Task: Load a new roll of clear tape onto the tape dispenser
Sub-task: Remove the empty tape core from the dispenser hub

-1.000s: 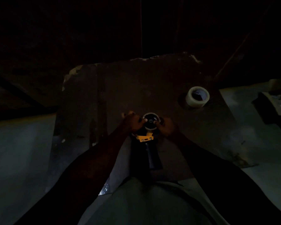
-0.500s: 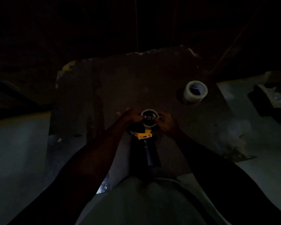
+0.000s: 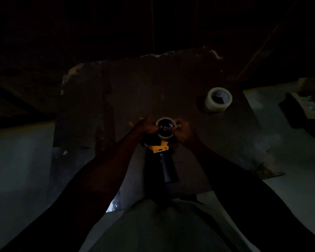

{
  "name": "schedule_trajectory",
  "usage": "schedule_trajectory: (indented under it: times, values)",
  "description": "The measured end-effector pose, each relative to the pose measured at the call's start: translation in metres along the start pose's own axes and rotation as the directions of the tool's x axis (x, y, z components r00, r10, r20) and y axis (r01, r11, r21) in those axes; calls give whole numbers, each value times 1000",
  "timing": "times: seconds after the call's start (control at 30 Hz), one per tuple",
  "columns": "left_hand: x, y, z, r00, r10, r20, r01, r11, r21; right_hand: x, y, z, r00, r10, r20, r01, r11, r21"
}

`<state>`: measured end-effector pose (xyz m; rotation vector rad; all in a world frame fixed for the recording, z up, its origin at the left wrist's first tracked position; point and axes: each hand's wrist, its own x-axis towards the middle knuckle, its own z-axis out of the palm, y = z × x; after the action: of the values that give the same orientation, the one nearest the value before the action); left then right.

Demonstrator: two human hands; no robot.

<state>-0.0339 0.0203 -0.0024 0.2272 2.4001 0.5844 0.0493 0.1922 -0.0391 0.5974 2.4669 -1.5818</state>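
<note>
Both hands, left hand (image 3: 147, 126) and right hand (image 3: 182, 130), grip the ring (image 3: 166, 136) on the tape dispenser (image 3: 160, 148).

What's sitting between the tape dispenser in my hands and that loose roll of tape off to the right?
Only bare dark board, in the head view: nothing lies between the tape dispenser and the loose roll.

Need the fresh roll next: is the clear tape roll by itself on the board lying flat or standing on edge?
Flat: the tape roll shows its round open core facing up.
</note>
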Motion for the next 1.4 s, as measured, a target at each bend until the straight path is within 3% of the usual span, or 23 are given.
schedule_trajectory:
  times: [0.27,1.0,1.17,1.4]
  values:
    - [3,-11,1,995,23,99,-1,974,-225,-6,-7,0,996,84,0,-84,986,146]
    - [-12,2,-1,999,25,19,-21,980,-196,0,-14,6,993,103,-58,-91,980,175]
    - [11,-13,8,999,-32,20,36,972,-230,-2,-17,7,995,71,-75,-56,981,185]
    - [7,-7,7,1000,-28,-7,26,968,-249,1,-15,4,996,67,-64,-59,991,119]
